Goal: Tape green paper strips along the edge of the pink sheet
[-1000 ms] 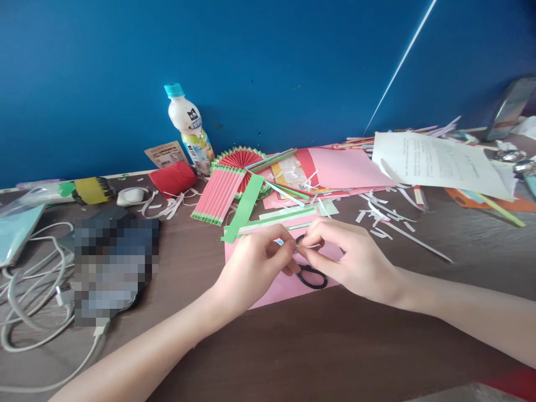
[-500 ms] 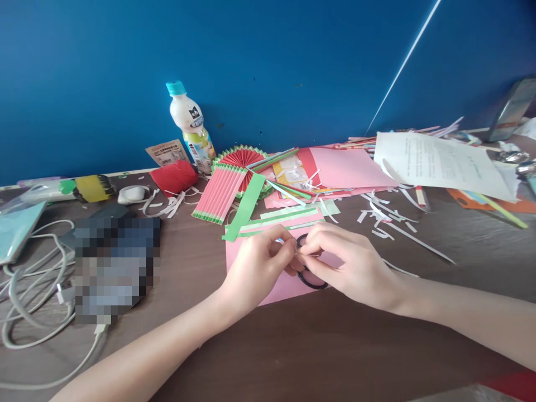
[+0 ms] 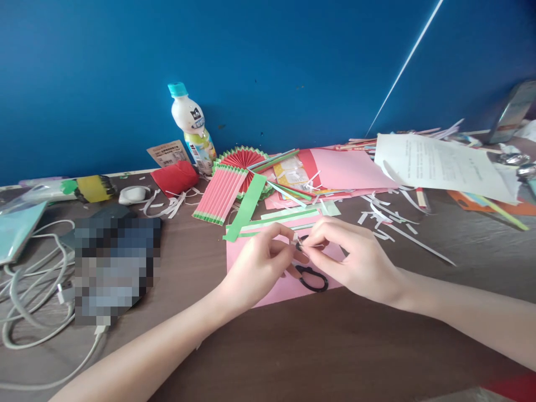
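Note:
Both hands meet over a pink sheet of paper (image 3: pixel 285 285) on the brown table. My left hand (image 3: pixel 262 265) and my right hand (image 3: pixel 355 257) are each pinched on a tiny white scrap (image 3: pixel 295 240) between their fingertips; I cannot tell what it is. Black-handled scissors (image 3: pixel 312 277) lie on the pink sheet just below the fingers, partly hidden by them. Green and pink paper strips (image 3: pixel 276 219) lie right behind the hands.
A pleated pink-and-green paper piece (image 3: pixel 220 195), a red paper fan (image 3: pixel 240 158), a drink bottle (image 3: pixel 192 128) and pink sheets (image 3: pixel 347 167) stand toward the blue wall. White cables (image 3: pixel 29 301) and a blurred dark object (image 3: pixel 113 262) lie left. Printed paper (image 3: pixel 439 164) and white offcuts (image 3: pixel 389 220) lie right.
The hands stay pinched together and have shifted slightly; more of the scissors' handle shows below the fingers now.

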`<state>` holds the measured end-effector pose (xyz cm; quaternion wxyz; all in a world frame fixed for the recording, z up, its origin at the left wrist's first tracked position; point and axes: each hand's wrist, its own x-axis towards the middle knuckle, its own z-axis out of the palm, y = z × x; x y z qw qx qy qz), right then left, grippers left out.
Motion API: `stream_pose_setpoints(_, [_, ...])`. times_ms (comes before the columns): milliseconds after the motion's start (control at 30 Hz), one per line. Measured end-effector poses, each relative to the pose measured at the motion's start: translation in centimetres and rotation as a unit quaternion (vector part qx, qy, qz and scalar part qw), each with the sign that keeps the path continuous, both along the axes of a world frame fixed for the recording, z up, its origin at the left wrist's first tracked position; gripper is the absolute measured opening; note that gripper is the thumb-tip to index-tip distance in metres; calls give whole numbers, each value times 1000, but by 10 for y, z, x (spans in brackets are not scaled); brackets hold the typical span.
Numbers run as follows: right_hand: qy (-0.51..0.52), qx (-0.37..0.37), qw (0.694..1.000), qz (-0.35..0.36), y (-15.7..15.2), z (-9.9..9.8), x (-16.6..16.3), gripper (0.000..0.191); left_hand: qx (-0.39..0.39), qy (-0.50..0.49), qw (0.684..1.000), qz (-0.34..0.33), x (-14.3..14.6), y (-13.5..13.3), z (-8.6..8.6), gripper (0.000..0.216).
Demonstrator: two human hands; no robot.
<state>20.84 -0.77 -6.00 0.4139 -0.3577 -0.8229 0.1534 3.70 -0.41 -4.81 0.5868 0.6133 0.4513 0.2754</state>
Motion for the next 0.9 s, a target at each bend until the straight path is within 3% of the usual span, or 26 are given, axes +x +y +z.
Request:
stream_pose_setpoints(467, [-33, 71, 997, 26, -1, -2, 1, 16, -3, -7, 1000, 2, 1, -2, 0, 11])
stream_pose_setpoints(900, [-39, 73, 996, 36, -3, -2, 0, 16, 18, -13, 1000, -13, 1, -2, -3, 16])
